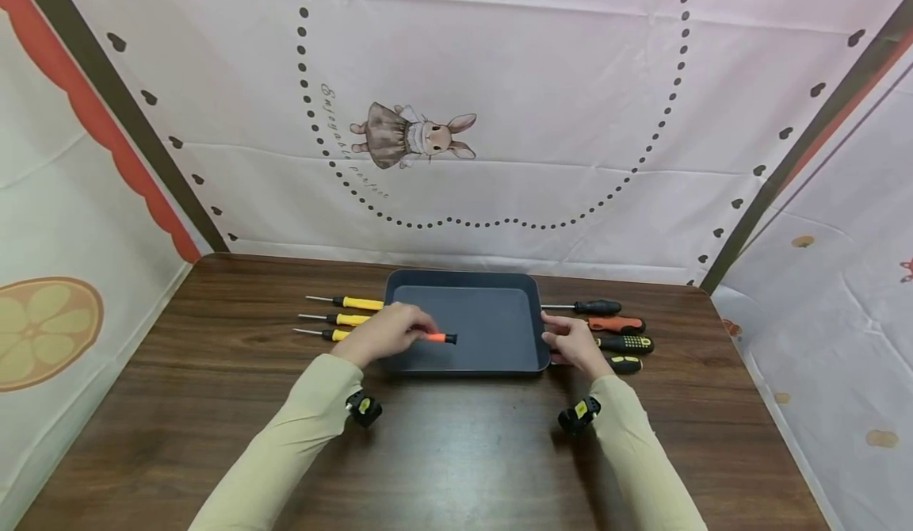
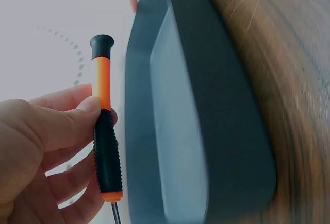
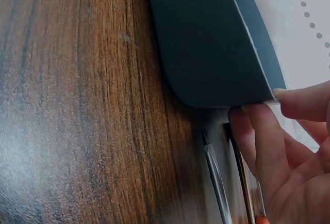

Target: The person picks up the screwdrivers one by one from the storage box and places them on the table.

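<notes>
My left hand (image 1: 388, 331) grips a small screwdriver (image 2: 105, 131) with an orange and black handle, thumb and fingers pinching it near the orange part. In the head view it is over the left part of a dark grey rectangular tray (image 1: 471, 317), cap end pointing right. The left wrist view shows the start of its metal shaft; the tip is cut off. At the tray's right side, my right hand (image 1: 574, 345) pinches the wall, with the thumb (image 3: 304, 103) at the rim and fingers against the outside. The tray stands on the table.
Left of the tray lie three yellow-handled screwdrivers (image 1: 362, 303), shafts pointing left. To the right lie several more: a black one (image 1: 597, 307), an orange one (image 1: 616, 324) and black-and-yellow ones (image 1: 625, 345). The wooden table (image 1: 456, 452) meets a printed cloth (image 1: 542, 119) behind.
</notes>
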`<state>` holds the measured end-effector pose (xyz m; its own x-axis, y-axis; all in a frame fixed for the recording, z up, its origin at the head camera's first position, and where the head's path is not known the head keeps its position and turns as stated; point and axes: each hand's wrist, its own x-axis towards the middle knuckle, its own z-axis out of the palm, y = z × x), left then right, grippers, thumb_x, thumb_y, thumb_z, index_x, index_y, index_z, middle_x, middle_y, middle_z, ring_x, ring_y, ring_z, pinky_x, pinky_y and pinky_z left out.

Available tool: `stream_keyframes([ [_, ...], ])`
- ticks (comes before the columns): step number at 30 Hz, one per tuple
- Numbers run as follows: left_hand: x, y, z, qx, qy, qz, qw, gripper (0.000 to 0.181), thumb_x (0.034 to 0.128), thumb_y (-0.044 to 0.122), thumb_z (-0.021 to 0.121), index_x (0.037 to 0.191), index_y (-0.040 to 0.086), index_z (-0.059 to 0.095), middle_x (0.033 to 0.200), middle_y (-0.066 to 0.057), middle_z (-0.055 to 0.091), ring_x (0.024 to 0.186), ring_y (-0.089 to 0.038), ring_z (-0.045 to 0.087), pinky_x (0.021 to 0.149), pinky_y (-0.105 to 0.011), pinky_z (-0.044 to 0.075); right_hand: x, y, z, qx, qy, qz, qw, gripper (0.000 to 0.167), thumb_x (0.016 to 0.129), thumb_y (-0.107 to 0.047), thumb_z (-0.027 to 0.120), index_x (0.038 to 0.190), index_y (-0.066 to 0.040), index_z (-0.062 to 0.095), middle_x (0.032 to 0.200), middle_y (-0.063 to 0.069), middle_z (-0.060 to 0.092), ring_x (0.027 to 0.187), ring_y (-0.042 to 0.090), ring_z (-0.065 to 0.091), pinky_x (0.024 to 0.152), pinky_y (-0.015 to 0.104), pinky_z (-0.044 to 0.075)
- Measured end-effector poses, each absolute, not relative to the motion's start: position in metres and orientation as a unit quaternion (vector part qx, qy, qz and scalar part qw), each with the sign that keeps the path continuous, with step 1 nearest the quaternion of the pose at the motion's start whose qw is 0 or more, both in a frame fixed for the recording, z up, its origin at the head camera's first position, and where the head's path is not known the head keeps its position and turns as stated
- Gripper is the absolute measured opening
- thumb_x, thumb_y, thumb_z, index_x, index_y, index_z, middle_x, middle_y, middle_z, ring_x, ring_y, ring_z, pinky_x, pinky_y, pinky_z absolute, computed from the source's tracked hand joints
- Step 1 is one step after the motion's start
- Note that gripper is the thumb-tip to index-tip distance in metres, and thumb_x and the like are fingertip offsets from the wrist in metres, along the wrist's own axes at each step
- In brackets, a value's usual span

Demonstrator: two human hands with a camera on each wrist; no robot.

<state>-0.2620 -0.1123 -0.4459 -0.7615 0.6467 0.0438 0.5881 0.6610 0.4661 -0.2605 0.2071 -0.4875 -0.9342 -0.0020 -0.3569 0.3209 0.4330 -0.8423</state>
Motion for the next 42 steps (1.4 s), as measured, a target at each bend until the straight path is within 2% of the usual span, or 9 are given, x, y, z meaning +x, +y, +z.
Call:
stream_keyframes([
  [8,-0.254,-0.164,-0.438,0.291,0.921,0.256,0.037,0.015,0.0819,0.002,0.063,0.092,0.011,0.071,0.088,0.001,0.066,0.076,-0.011,0.056,0.067,-0.029,0.046,-0.261,0.208,-0.490,0.100,0.829,-0.527,0.158,0.046,0.090,-0.006,0.053,0.134,-0.015,0.045,0.124,0.022,0.050,0.098,0.022,0.059,0.066,0.033,0.052],
  [15,-0.249,-0.204,-0.449,0.257,0.933,0.251,0.025,0.012,0.0812,0.002,0.064,0.089,0.008,0.070,0.088,-0.002,0.066,0.081,-0.017,0.059,0.073,-0.038,0.048,-0.262,0.206,-0.490,0.106,0.829,-0.526,0.157,0.046,0.090,-0.006,0.053,0.134,-0.016,0.045,0.125,0.022,0.051,0.097,0.020,0.058,0.066,0.032,0.052],
  [21,-0.245,-0.228,-0.459,0.226,0.940,0.253,0.026,0.013,0.0807,0.000,0.063,0.089,0.007,0.070,0.088,-0.005,0.066,0.081,-0.020,0.059,0.072,-0.040,0.048,-0.261,0.205,-0.489,0.107,0.827,-0.529,0.157,0.046,0.090,-0.006,0.053,0.134,-0.015,0.045,0.126,0.022,0.050,0.097,0.021,0.059,0.066,0.032,0.052],
  [31,-0.244,-0.231,-0.484,0.227,0.939,0.250,0.065,0.012,0.0815,-0.001,0.062,0.089,0.007,0.068,0.087,-0.004,0.065,0.079,-0.018,0.058,0.070,-0.037,0.048,-0.262,0.207,-0.490,0.102,0.829,-0.527,0.156,0.046,0.089,-0.007,0.054,0.134,-0.015,0.045,0.125,0.022,0.050,0.094,0.020,0.060,0.065,0.032,0.052],
  [38,-0.244,-0.228,-0.497,0.238,0.938,0.246,0.056,0.013,0.0812,-0.001,0.062,0.086,0.009,0.068,0.086,-0.002,0.065,0.081,-0.020,0.059,0.072,-0.040,0.047,-0.262,0.206,-0.490,0.110,0.828,-0.528,0.156,0.046,0.089,-0.006,0.054,0.134,-0.016,0.046,0.125,0.022,0.051,0.092,0.020,0.061,0.065,0.032,0.052],
  [42,-0.244,-0.225,-0.501,0.233,0.939,0.246,0.054,0.019,0.0803,-0.006,0.060,0.082,0.011,0.068,0.083,0.000,0.064,0.081,-0.019,0.059,0.072,-0.039,0.048,-0.262,0.206,-0.490,0.114,0.829,-0.526,0.154,0.046,0.089,-0.006,0.054,0.133,-0.015,0.046,0.124,0.022,0.051,0.090,0.019,0.060,0.065,0.032,0.052],
])
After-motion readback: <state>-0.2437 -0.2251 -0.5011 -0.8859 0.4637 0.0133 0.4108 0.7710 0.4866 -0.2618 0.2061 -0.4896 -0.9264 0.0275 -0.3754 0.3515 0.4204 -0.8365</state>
